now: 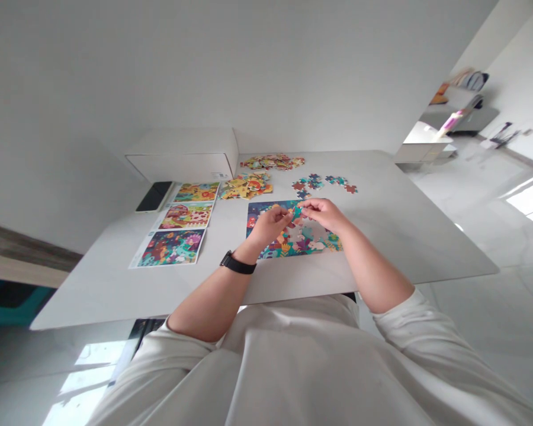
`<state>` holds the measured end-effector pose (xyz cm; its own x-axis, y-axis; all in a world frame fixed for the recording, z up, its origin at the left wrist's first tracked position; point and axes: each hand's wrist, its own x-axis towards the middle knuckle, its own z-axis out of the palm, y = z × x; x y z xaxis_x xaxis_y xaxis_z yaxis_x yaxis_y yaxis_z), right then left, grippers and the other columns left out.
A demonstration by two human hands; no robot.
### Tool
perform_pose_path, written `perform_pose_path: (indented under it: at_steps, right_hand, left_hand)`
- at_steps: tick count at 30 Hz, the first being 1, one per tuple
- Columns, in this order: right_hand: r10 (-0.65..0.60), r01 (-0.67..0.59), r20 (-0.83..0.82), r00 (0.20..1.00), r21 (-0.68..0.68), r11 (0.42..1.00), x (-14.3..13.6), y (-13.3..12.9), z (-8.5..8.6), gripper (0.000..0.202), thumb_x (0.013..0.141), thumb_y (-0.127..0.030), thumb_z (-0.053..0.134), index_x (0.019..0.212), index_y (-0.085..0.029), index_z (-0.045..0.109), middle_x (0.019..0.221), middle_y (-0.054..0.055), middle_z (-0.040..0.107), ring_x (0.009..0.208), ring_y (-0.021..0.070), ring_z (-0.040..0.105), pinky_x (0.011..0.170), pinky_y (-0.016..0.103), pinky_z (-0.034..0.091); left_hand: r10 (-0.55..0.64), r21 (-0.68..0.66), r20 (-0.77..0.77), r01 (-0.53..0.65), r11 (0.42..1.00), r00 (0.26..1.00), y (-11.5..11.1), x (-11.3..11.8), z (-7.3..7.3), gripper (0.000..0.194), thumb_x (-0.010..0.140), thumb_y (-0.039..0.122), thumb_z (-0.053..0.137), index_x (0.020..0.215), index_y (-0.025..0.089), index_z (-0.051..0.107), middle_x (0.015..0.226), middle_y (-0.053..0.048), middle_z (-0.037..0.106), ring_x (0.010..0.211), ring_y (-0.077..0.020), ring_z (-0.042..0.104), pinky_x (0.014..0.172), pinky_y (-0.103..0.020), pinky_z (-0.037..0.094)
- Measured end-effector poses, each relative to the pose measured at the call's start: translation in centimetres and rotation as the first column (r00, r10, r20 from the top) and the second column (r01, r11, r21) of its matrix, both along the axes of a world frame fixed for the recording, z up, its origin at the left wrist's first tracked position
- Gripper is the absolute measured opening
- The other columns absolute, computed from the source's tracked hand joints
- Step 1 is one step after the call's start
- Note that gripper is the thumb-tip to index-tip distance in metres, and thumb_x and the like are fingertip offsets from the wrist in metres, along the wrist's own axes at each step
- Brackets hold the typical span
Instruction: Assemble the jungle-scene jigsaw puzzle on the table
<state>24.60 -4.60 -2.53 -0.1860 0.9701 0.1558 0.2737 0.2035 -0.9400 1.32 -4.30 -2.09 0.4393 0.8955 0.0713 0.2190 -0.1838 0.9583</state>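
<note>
A colourful, partly assembled jigsaw puzzle (288,248) lies on the white table, with a gap in its middle. Over its upper part, both hands come close together around a small teal puzzle piece (297,212). My right hand (323,213) pinches this piece from the right. My left hand (270,225), with a black watch on the wrist, has thumb and fingers pressed together just left of it; what they hold, if anything, is too small to make out. Loose blue, teal and red-brown pieces (314,182) lie beyond the puzzle.
Yellow pieces (247,187) and a further heap of mixed pieces (273,161) lie towards the wall. Left of them are three printed pictures (185,215), a dark phone (154,196) and a white box (182,165). The table's near edge (293,295) runs by the body.
</note>
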Motion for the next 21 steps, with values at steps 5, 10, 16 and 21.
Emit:
perform_pose_path:
  at_steps: [5, 10, 16, 21]
  right_hand:
    - [0.057, -0.056, 0.024, 0.998, -0.017, 0.998, -0.1, -0.2, 0.1, 0.040, 0.084, -0.052, 0.080, 0.107, -0.020, 0.081, 0.090, 0.006, 0.079, 0.083, 0.0202, 0.069, 0.078, 0.033, 0.054]
    - [0.088, -0.087, 0.022, 0.996, -0.034, 0.996, 0.0, -0.1, -0.1, 0.037, 0.082, -0.051, 0.081, 0.104, -0.021, 0.081, 0.094, 0.006, 0.080, 0.085, 0.0208, 0.071, 0.081, 0.033, 0.055]
    - [0.138, -0.133, 0.148, 0.979, -0.047, 0.990, 0.2, 0.1, -0.6, 0.034, 0.081, -0.047, 0.082, 0.104, -0.021, 0.084, 0.077, 0.002, 0.074, 0.071, 0.0180, 0.065, 0.071, 0.031, 0.050]
    - [0.167, -0.162, 0.201, 0.965, -0.043, 0.986, -0.1, 0.2, -1.1, 0.030, 0.081, -0.043, 0.080, 0.100, -0.020, 0.083, 0.072, 0.000, 0.070, 0.066, 0.0155, 0.060, 0.066, 0.029, 0.046]
  left_hand:
    - [-0.057, -0.012, -0.006, 0.057, 0.998, 0.998, -0.1, -0.1, 0.0, 0.028, 0.087, 0.045, 0.074, 0.087, 0.018, 0.069, 0.081, -0.007, 0.079, 0.071, -0.0175, 0.072, 0.062, -0.025, 0.050]
    - [-0.064, 0.011, -0.102, 0.065, 0.998, 0.993, -0.1, -0.3, -0.2, 0.025, 0.086, 0.044, 0.073, 0.083, 0.020, 0.069, 0.079, -0.004, 0.079, 0.066, -0.0166, 0.068, 0.058, -0.025, 0.047]
    - [-0.110, 0.044, -0.312, 0.130, 0.991, 0.944, -0.3, -0.7, -0.2, 0.030, 0.086, 0.047, 0.069, 0.070, 0.022, 0.069, 0.063, -0.001, 0.071, 0.052, -0.0146, 0.058, 0.051, -0.026, 0.038]
    - [-0.054, 0.179, -0.449, 0.149, 0.973, 0.892, -0.2, -1.3, 0.3, 0.037, 0.085, 0.048, 0.069, 0.060, 0.021, 0.069, 0.053, -0.001, 0.064, 0.052, -0.0147, 0.052, 0.052, -0.029, 0.031]
